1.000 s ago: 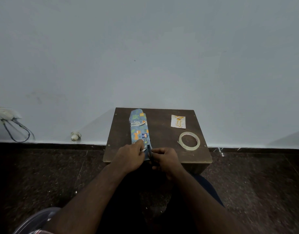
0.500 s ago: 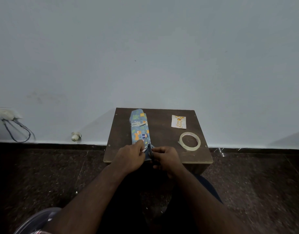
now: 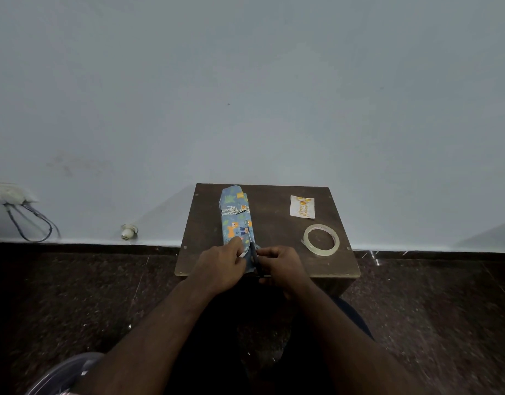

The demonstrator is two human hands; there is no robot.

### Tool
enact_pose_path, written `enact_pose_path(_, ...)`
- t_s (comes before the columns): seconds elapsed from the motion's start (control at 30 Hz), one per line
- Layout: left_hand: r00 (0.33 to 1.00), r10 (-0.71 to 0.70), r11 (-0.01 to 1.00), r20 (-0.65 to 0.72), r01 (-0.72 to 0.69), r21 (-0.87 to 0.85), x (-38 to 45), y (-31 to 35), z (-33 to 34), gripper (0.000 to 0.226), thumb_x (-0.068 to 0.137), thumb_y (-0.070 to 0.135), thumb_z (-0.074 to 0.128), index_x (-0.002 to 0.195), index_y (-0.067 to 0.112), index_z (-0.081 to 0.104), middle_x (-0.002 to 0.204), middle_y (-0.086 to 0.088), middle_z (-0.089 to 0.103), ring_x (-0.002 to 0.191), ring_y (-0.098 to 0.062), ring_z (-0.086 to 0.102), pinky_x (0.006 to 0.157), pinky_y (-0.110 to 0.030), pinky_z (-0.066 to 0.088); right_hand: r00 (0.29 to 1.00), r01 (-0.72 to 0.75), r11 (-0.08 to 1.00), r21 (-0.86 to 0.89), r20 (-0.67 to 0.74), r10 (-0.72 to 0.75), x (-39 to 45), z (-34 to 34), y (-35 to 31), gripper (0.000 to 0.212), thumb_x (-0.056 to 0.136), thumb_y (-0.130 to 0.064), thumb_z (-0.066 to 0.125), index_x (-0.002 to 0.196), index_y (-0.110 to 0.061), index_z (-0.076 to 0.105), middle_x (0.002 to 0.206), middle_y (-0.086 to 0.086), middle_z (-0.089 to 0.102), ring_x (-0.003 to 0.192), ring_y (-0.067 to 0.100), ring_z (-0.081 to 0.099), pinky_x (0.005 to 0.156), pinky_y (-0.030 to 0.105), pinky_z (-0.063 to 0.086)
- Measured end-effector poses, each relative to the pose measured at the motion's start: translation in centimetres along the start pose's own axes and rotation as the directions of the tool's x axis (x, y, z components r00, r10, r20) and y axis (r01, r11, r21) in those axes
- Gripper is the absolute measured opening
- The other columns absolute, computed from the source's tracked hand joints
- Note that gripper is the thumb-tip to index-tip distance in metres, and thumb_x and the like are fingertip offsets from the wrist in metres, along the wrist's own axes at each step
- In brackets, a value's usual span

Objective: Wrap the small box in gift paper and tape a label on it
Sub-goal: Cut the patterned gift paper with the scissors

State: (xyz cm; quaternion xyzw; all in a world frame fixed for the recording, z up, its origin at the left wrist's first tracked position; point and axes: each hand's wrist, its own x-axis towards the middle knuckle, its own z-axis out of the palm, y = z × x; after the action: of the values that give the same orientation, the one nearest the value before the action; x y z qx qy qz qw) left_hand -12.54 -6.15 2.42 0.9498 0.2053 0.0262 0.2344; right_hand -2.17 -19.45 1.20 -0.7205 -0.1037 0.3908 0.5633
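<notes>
Right now the left hand (image 3: 221, 265) pinches the near end of the gift paper (image 3: 236, 218), and the right hand (image 3: 280, 266) is curled around dark scissors (image 3: 254, 256) whose blades point up along the paper's edge. It is dim, so I think they are cutting, but I cannot be sure. The paper lies long and thin on the small brown table (image 3: 274, 223), and the box must be inside it. Further right sit the label (image 3: 302, 206) and the tape roll (image 3: 321, 240). If the left hand lets the paper slip, the cut could go crooked or tear.
</notes>
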Motion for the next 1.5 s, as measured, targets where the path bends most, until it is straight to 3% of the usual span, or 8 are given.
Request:
enact_pose_path(0.23,0.994,-0.101,0.995,-0.039,0.100,-0.020,1.3,0.2,-1.2,0.036,0.107,0.038,0.035,0.136,0.027,0.053,0.122,-0.009,0.069,0.106,-0.031,0.065,0.088,-0.037,0.049,1.000,-0.011,1.000,0.014,-0.016,0.011,0.6,0.2,0.5,0.009,0.093,-0.009,0.069,0.098,-0.008,0.075,0.087,0.016,0.075,0.068,0.021,0.066,0.054,0.028,0.052)
enact_pose_path(0.5,0.988,-0.142,0.989,0.058,0.139,0.044,6.0,-1.5,-1.6,0.050,0.093,0.018,0.057,0.143,0.019,0.054,0.128,-0.005,0.067,0.117,-0.026,0.060,0.098,-0.036,0.049,1.000,-0.016,1.000,0.010,-0.016,0.016,1.2,0.5,0.1,0.007,0.092,-0.008,0.069,0.093,-0.007,0.076,0.094,0.026,0.073,0.069,0.026,0.065,0.052,0.028,0.052)
enact_pose_path(0.6,0.986,-0.138,0.990,0.090,0.133,0.056,7.1,-1.8,-1.6,0.049,0.091,0.016,0.062,0.139,0.012,0.057,0.124,-0.007,0.068,0.116,-0.026,0.061,0.096,-0.031,0.046,1.000,-0.010,1.000,0.000,-0.017,0.010,1.4,0.5,0.0,0.008,0.092,-0.007,0.068,0.093,-0.007,0.076,0.094,0.028,0.072,0.069,0.026,0.065,0.052,0.029,0.052)
enact_pose_path(0.73,0.979,-0.159,0.984,0.131,0.168,-0.055,7.9,-2.3,-1.1,0.044,0.092,0.008,0.065,0.135,0.005,0.058,0.107,-0.003,0.070,0.103,-0.020,0.063,0.079,-0.011,0.045,0.999,0.011,0.999,-0.036,-0.034,-0.012,1.5,0.3,-0.5,0.010,0.092,-0.009,0.070,0.084,-0.012,0.075,0.091,0.027,0.073,0.067,0.026,0.065,0.052,0.028,0.054)
enact_pose_path(0.87,0.981,-0.168,0.985,0.100,0.172,-0.027,8.1,-2.8,-1.0,0.055,0.086,0.017,0.072,0.139,0.016,0.058,0.121,-0.003,0.069,0.112,-0.022,0.062,0.095,-0.029,0.045,1.000,0.011,0.996,-0.088,-0.025,-0.013,1.8,0.3,-0.8,0.009,0.092,-0.012,0.069,0.085,-0.014,0.075,0.090,0.025,0.074,0.066,0.026,0.067,0.059,0.034,0.058)
enact_pose_path(1.07,0.981,-0.184,0.979,0.067,0.188,-0.077,8.0,-3.2,-0.7,0.046,0.091,0.016,0.061,0.138,0.018,0.059,0.126,-0.005,0.068,0.115,-0.025,0.061,0.095,-0.031,0.046,0.999,0.020,0.988,-0.154,-0.027,-0.025,1.6,0.2,-1.1,0.008,0.094,-0.014,0.068,0.089,-0.015,0.075,0.086,0.018,0.075,0.062,0.020,0.068,0.056,0.028,0.056)
enact_pose_path(1.37,0.981,-0.185,0.978,0.065,0.190,-0.083,8.0,-3.4,-0.4,0.060,0.090,0.020,0.065,0.147,0.017,0.048,0.126,-0.006,0.068,0.118,-0.026,0.059,0.100,-0.034,0.046,0.998,0.035,0.969,-0.244,-0.033,-0.044,2.5,0.1,-1.2,0.013,0.091,-0.022,0.071,0.080,-0.022,0.079,0.070,0.009,0.074,0.062,0.023,0.068,0.071,0.049,0.063)
enact_pose_path(1.5,0.985,-0.163,0.983,0.061,0.168,-0.074,8.0,-3.4,-0.3,0.057,0.090,0.020,0.067,0.145,0.014,0.050,0.124,-0.007,0.068,0.116,-0.027,0.060,0.099,-0.036,0.047,0.999,0.010,0.966,-0.258,-0.028,-0.018,2.8,0.1,-1.9,0.009,0.089,-0.022,0.073,0.087,-0.018,0.080,0.074,0.010,0.074,0.064,0.020,0.067,0.070,0.046,0.064)
